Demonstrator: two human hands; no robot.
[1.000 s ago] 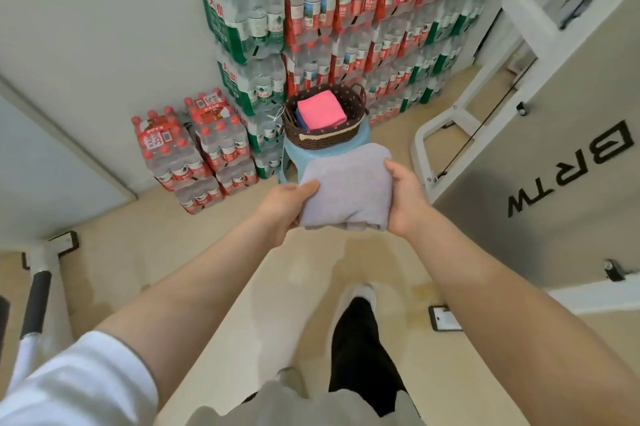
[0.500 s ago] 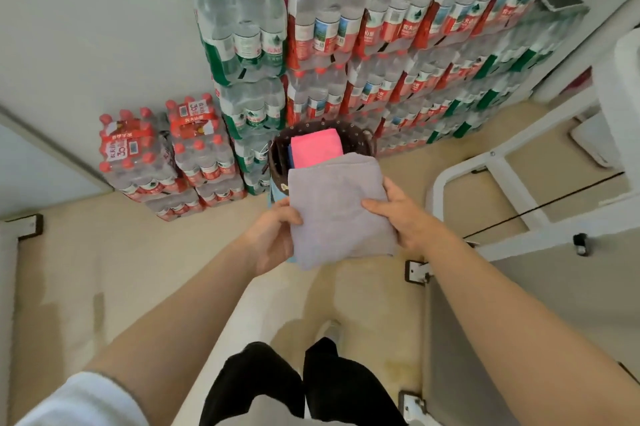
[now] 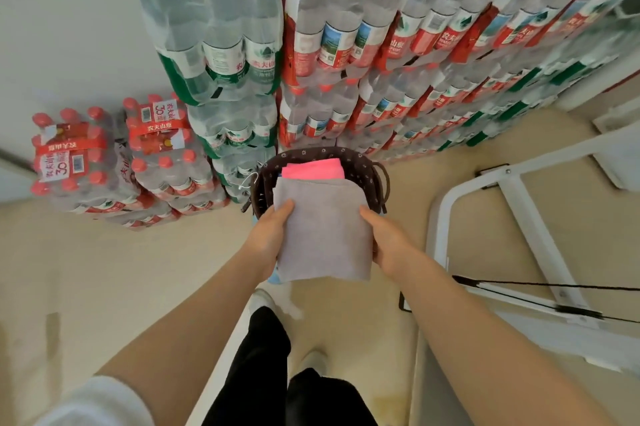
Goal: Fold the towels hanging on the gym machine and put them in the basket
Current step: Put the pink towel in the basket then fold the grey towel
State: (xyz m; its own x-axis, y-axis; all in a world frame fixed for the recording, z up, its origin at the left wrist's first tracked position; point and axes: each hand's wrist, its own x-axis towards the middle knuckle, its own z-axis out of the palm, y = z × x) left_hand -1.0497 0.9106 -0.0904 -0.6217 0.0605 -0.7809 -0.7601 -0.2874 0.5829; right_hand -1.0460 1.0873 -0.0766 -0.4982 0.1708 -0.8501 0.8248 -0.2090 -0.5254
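Towel (image 3: 323, 231) folded, gripped at both side edges by left hand (image 3: 268, 238) and right hand (image 3: 388, 242) | held over basket (image 3: 367, 176) near rim (pink towel (image 3: 313, 169) inside) | basket ahead and below | long axis pointing away, hands equally near.

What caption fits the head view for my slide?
Both hands, left and right, hold a folded grey towel over the basket, above a pink towel.

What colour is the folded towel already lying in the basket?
Bright pink, seen in the head view, lying in the dark brown basket beyond the grey towel.
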